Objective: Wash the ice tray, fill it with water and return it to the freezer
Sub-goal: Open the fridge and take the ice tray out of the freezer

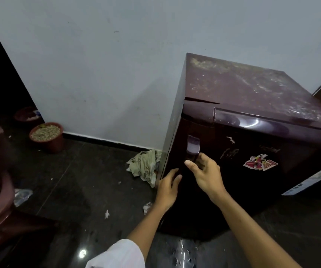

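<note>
White sleeve [117,254] and bare forearms reach in from below. Right hand [204,175]: fingers hooked into door handle [193,149], thumb outside, gripping it. Left hand [168,188]: fingers straight, resting on door's left edge, holding nothing. Fridge [252,93] door closed, sticker [260,162] on front. Ice tray not in view, presumably inside. Crumpled cloth [144,167] on floor at fridge corner; pot [46,136] by wall. Step judged: opening fridge to fetch tray; washing and filling not begun. Next: firm outward pull on handle, left hand steadying cabinet.
</note>
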Tool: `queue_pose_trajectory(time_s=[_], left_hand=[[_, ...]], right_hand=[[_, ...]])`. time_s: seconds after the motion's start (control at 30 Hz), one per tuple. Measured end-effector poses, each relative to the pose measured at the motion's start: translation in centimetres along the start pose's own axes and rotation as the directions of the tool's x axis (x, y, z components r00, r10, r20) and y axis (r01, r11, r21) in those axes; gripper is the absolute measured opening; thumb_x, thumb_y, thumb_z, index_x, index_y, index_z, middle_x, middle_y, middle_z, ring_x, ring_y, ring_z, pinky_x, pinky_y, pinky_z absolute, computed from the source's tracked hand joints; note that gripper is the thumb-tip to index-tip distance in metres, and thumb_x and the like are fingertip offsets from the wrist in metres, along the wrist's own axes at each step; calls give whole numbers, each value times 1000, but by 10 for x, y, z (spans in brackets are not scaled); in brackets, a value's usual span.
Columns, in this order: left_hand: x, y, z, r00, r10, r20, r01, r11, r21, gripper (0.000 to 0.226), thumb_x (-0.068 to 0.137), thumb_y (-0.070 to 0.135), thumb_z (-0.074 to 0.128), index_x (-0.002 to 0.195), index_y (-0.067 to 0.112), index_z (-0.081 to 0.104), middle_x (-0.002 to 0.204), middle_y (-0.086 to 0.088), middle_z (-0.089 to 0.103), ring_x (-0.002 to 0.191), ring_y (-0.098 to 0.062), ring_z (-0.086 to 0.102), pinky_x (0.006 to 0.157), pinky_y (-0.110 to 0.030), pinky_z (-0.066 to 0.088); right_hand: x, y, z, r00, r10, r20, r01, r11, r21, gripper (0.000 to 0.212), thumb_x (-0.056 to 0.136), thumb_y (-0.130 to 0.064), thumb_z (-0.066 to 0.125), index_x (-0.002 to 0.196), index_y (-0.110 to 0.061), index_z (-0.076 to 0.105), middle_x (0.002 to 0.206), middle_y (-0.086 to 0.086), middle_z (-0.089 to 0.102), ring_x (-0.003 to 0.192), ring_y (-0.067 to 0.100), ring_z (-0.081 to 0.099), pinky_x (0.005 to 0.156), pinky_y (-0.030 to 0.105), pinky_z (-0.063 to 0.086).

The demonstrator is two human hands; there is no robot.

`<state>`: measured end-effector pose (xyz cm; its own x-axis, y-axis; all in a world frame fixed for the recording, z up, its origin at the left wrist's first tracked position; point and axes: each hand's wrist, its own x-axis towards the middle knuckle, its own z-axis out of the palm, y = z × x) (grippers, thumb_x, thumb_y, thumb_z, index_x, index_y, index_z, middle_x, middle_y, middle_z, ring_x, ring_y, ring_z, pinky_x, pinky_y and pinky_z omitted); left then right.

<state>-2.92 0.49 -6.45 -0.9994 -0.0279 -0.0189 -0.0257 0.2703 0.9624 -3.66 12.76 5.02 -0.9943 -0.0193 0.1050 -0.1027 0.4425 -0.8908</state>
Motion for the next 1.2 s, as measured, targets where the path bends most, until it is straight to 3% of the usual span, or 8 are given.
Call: queue_pose_trajectory(time_s=[0.33, 0.57, 0.67, 0.8, 0.97, 1.07, 1.2], left_hand=[[-1, -2, 5, 998, 57, -18, -57, 998, 31, 49, 104, 38, 43, 143, 9, 49, 135, -12, 62, 127, -24, 57, 100, -25, 43], [-3, -1, 6, 995, 68, -66, -65, 997, 50, 47, 104, 33, 45, 142, 6, 51, 132, -16, 64, 123, -28, 59, 93, -15, 38], [-11, -3, 6, 991, 109, -72, -105, 993, 62, 50, 102, 38, 45, 140, 7, 53, 126, -14, 67, 119, -26, 63, 93, -14, 41], [-31, -12, 11, 987, 136, -84, -134, 991, 24, 45, 103, 39, 46, 137, 12, 57, 122, -7, 70, 112, -18, 66, 94, -26, 53], [-67, -15, 21, 979, 179, -101, -177, 984, 32, 53, 101, 48, 42, 137, 12, 57, 122, -5, 70, 111, -13, 67, 91, -17, 51], [-87, -14, 30, 974, 188, -123, -180, 981, 68, 44, 102, 36, 47, 136, 10, 58, 117, -7, 72, 104, -14, 70, 85, -8, 48], [-118, -10, 43, 972, 190, -136, -182, 981, 74, 40, 103, 29, 50, 137, 9, 57, 117, -7, 72, 102, -13, 70, 84, -10, 51]], right_hand=[[-5, -7, 6, 997, 62, -54, -63, 998, -12, 19, 90, -21, 69, 109, -19, 69, 102, -10, 74, 99, -1, 67, 96, 27, 53], [-9, -14, 8, 995, 46, -83, -54, 995, -86, 18, 90, -20, 69, 108, -18, 68, 91, -19, 68, 87, -13, 61, 91, 15, 50], [-15, -14, 6, 997, 31, -72, -38, 994, -99, 18, 90, -19, 69, 108, -17, 68, 91, -20, 67, 86, -15, 61, 83, 7, 49], [-36, -7, -2, 999, 5, -52, -9, 997, -79, 16, 90, -19, 69, 106, -16, 69, 97, -12, 72, 94, -4, 67, 85, 15, 54], [-70, -2, -12, 1000, -7, -24, 6, 999, -34, 16, 91, -16, 67, 107, -15, 69, 98, -11, 73, 96, -3, 67, 84, 14, 53], [-91, 3, -19, 1000, -15, -21, 15, 1000, -1, 15, 92, -15, 66, 107, -15, 68, 98, -11, 73, 96, -4, 67, 82, 11, 51], [-119, 10, -30, 999, -35, -13, 36, 998, 45, 20, 92, -12, 65, 112, -12, 67, 103, -9, 72, 99, -4, 66, 82, 9, 50]])
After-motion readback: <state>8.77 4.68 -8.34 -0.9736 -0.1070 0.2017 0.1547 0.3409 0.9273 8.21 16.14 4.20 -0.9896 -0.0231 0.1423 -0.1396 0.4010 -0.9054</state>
